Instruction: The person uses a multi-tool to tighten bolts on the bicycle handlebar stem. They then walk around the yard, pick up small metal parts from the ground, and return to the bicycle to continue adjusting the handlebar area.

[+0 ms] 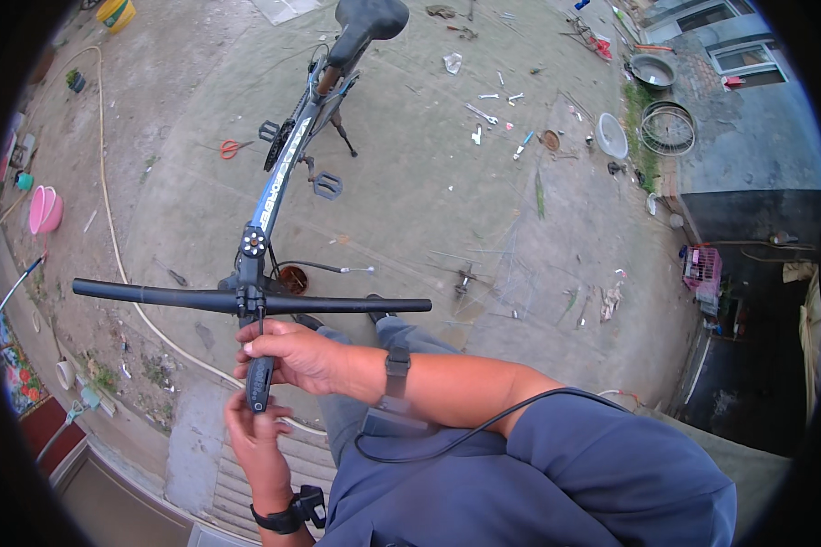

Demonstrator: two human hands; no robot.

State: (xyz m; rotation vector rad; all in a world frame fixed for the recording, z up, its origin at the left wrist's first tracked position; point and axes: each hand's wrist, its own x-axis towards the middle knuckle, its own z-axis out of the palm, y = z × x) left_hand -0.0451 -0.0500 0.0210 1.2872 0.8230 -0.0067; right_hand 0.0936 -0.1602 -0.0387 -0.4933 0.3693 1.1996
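Two bare hands, one bicycle [284,178], one handlebar [178,297], one black oblong tool [259,381]. The tool is at the near side of the handlebar's middle, a thin shaft running from it up to the stem clamp [250,299]. Right hand [299,357]: grip closed on the tool, thumb and fingers around its upper part. Left hand [259,448]: grip open, fingers loosely spread at the tool's lower end; contact cannot be told. One dark band on each wrist. Bicycle carries one saddle [372,18] and two pedals [327,186]. On the ground [401,201]: one pair of red-handled scissors [231,149], at least three wrenches [482,114]. Containers: two buckets, one pink [49,211], one yellow [117,15], contents of both not made out; one white tub [612,137] and one dark grey basin [652,71], contents unclear; one small pot [77,84] holding a green plant; one reddish-brown bowl [303,274] partly behind the bicycle's front end, interior too dark to read; one pink cage [702,267], contents indistinct.
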